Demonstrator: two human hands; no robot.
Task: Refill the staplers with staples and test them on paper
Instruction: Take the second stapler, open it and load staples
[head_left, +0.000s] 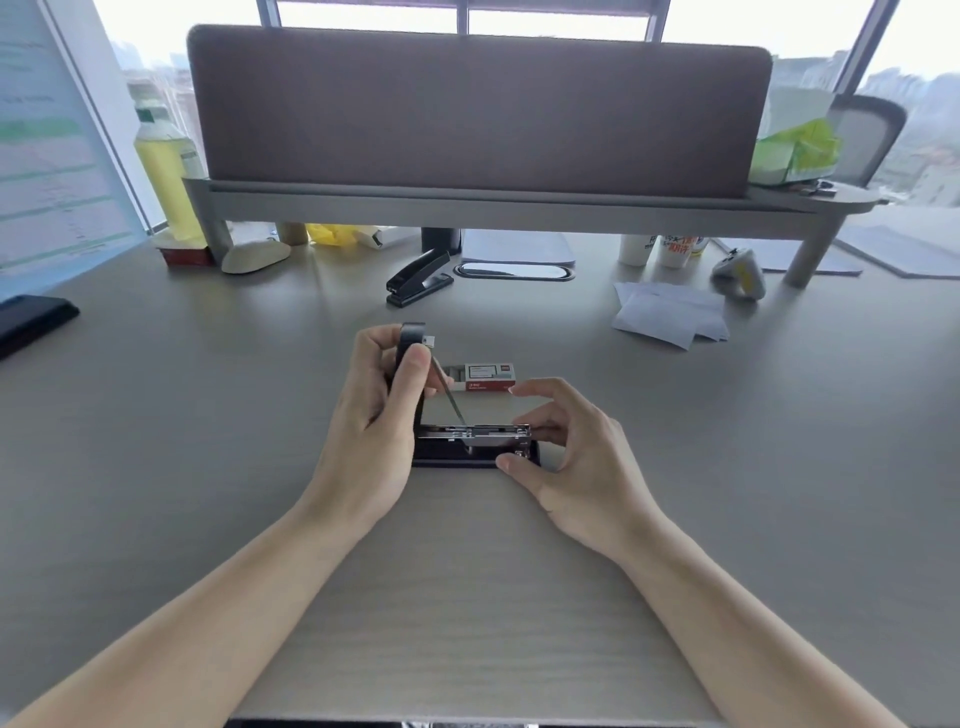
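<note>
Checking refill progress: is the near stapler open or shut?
Open. The left hand holds the stapler top swung up, baring its metal channel.

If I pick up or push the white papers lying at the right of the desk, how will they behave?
The white papers look thin and lie flat, so they would probably be light and droop when lifted. They overlap loosely, so a push on the smooth desk would likely slide and scatter them.
</note>
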